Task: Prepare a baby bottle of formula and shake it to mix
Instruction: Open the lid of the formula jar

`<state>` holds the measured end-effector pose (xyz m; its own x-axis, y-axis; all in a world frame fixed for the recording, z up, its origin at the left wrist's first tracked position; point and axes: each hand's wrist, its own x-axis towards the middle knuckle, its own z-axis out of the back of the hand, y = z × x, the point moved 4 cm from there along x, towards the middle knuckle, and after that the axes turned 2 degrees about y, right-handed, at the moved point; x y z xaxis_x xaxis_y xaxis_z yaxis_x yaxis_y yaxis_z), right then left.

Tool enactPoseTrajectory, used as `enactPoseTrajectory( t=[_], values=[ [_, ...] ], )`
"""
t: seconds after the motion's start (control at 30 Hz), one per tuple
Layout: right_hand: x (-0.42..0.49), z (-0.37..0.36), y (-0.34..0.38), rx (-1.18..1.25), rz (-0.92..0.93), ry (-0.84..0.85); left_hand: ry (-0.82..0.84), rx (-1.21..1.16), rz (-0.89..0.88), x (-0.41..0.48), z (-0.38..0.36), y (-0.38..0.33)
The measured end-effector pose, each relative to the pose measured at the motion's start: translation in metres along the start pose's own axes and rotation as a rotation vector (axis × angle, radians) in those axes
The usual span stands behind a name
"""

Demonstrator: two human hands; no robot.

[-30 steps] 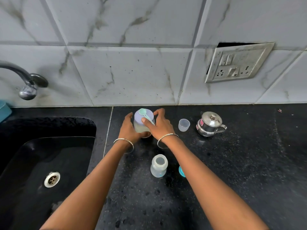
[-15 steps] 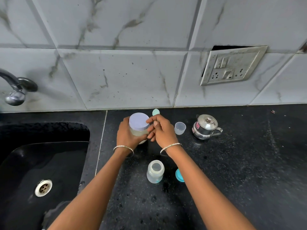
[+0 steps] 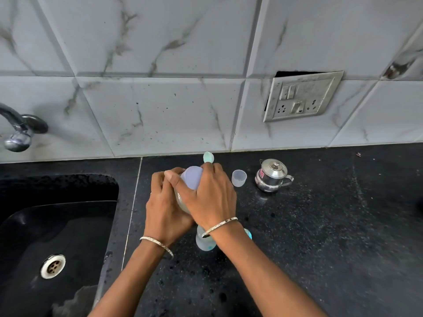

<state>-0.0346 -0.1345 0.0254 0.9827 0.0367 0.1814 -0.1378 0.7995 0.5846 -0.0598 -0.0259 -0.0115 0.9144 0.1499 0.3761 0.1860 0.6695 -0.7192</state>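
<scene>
Both hands locked on the jar at mid-frame: left hand wrapped round the body, right hand clamped over the lilac lid, with the green scoop pinched in the same fingers and poking out toward the wall. Looks like the lid-twisting step, judged from the grip.

Open bottle standing just below the wrists, mostly hidden by the right forearm, teal cap beside it. Clear cup and steel pot to the right, apart from the hands.

Risks from here:
- Lid giving way suddenly, jar jerking, powder thrown across the black counter.
- Scoop slipping out of a grip split between two things.
- Wrist dropping or swinging back, knocking the uncapped bottle over.
- Jar tilted already, so contents likely to spill once open.
</scene>
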Motion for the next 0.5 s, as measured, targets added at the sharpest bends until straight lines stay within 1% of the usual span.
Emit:
enactPoseTrajectory(
  t=[0.1,0.23,0.37,0.43,0.5],
  values=[
    [-0.005,0.005,0.001,-0.006,0.088,-0.102,0.079,-0.016,-0.038,-0.004,0.009,-0.006],
    [-0.012,0.012,0.000,0.029,0.147,-0.179,0.109,-0.061,0.037,-0.011,0.020,-0.018],
    [-0.020,0.020,-0.001,0.056,0.194,-0.246,0.164,-0.056,0.054,-0.013,0.024,-0.024],
    [-0.022,0.025,-0.002,0.065,0.292,-0.215,0.243,-0.099,0.065,-0.013,0.025,-0.024],
    [-0.025,0.030,-0.001,0.062,0.453,-0.121,0.333,-0.161,0.043,-0.015,0.026,-0.022]
  ],
)
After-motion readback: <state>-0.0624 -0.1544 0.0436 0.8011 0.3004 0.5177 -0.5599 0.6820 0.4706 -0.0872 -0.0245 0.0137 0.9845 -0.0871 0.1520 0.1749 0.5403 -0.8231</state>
